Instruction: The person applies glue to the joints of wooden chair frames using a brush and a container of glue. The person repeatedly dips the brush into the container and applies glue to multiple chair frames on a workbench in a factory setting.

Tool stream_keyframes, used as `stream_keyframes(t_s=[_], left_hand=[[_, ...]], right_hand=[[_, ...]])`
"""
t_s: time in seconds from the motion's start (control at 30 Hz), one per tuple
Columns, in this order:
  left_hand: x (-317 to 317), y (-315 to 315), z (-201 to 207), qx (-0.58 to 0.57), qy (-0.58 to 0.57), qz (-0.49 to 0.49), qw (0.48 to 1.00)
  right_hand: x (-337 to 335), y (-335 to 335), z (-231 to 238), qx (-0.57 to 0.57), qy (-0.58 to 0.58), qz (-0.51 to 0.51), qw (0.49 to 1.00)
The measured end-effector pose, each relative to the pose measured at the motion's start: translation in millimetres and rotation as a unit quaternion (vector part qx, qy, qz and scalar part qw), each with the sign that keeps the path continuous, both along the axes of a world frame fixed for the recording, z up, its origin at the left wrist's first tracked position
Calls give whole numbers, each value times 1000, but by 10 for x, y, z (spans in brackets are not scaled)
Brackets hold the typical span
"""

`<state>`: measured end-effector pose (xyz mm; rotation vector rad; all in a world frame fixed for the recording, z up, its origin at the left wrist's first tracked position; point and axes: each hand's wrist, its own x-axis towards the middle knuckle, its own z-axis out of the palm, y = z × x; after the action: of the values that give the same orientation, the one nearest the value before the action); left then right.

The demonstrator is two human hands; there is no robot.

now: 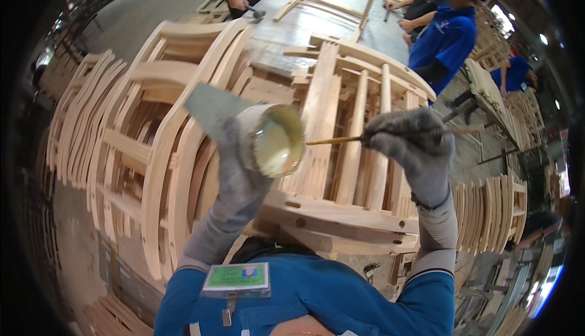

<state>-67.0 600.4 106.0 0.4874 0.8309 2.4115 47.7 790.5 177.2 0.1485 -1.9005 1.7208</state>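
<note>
My left hand [237, 165], in a grey glove, is closed around a small cup [253, 123] tilted so its mouth faces me. Whitish, glue-like liquid [274, 144] coats its inside. A flat grey-green piece [213, 109] sticks out beyond the cup; I cannot tell whether it is held too. Gloved in grey as well, my right hand [417, 147] grips a thin stick [334, 141], its tip pointing left, close to the cup's rim. Below both hands lies a stack of pale wooden chair parts [341, 211], with slats, round rods and a drilled rail.
Assembled wooden chair frames [158, 80] stand packed at the left, more curved parts [490, 214] at the right. Ahead is a grey worktable [280, 43] with a wooden frame on it. A person in blue [448, 37] stands at its right; another person's hand holds a hammer [257, 13].
</note>
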Motion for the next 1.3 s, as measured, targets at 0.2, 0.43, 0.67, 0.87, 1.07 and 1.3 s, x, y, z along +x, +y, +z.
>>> stream_keyframes(t_s=[0.2, 0.43, 0.67, 0.87, 1.07, 1.3], left_hand=[[138, -96, -15, 161, -98, -118, 975], [205, -113, 40, 241, -165, 4, 956], [221, -79, -43, 85, 69, 29, 994], [177, -38, -42, 68, 57, 38, 995], [-88, -109, -164, 68, -25, 56, 996], [-593, -342, -363, 98, -215, 44, 971]], right_hand=[[-4, -350, -210, 197, 67, -46, 977], [451, -714, -359, 241, 64, -60, 967], [449, -689, -492, -42, 89, -21, 995], [428, -711, -545, -65, 85, -6, 994], [-109, -458, -242, -109, -45, -79, 990], [-1609, 1365, -287, -79, -8, -226, 971]])
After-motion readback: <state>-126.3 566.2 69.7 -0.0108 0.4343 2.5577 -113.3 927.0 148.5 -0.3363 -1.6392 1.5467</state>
